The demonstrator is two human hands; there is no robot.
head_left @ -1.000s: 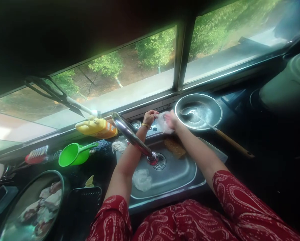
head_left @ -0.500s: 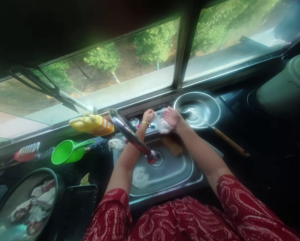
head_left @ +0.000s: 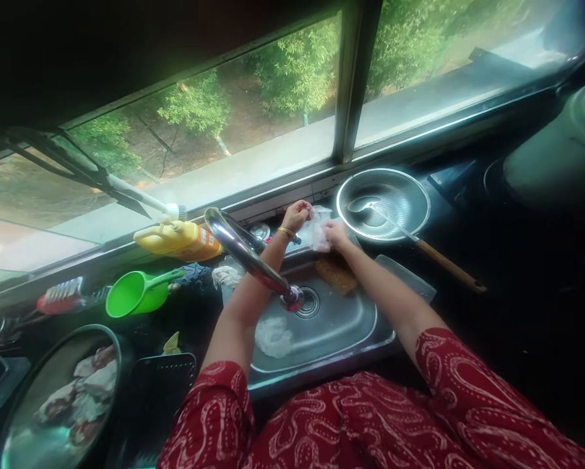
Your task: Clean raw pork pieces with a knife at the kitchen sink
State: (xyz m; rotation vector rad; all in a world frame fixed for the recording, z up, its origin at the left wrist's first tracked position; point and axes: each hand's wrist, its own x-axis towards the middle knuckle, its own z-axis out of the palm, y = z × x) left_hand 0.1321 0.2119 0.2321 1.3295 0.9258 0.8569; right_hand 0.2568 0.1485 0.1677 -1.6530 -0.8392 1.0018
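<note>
1. Crumpled clear plastic bag (head_left: pixel 318 228) sits between my two hands, held up over the far rim of the steel sink (head_left: pixel 341 326), just left of the pan.
2. My left hand (head_left: pixel 296 215) has its fingers closed on the bag's upper left edge; a thin gold bangle (head_left: pixel 286 232) rings that wrist.
3. My right hand (head_left: pixel 335 233) pinches the bag's right side, fingers curled shut on the plastic.
4. Just beyond my right hand I see a round steel frying pan with a honeycomb surface (head_left: pixel 400 195) on the dark desk (head_left: pixel 517 286), with a steel spoon (head_left: pixel 370 207) lying inside it and its wooden handle (head_left: pixel 449 266) pointing right.
5. A curved chrome tap (head_left: pixel 246 251) arches over the basin, crossing in front of my left forearm.
6. In the sink lie a brown scouring pad (head_left: pixel 338 273), below my right wrist, and a wad of white plastic (head_left: pixel 273 335) near the front wall.
7. Along the window sill to the left I see a yellow bottle on its side (head_left: pixel 180 240), a green plastic scoop (head_left: pixel 136 293) and a red brush (head_left: pixel 60 296).
8. A round lidded pan holding pale pieces of food (head_left: pixel 62 397) is at the lower left.
</note>
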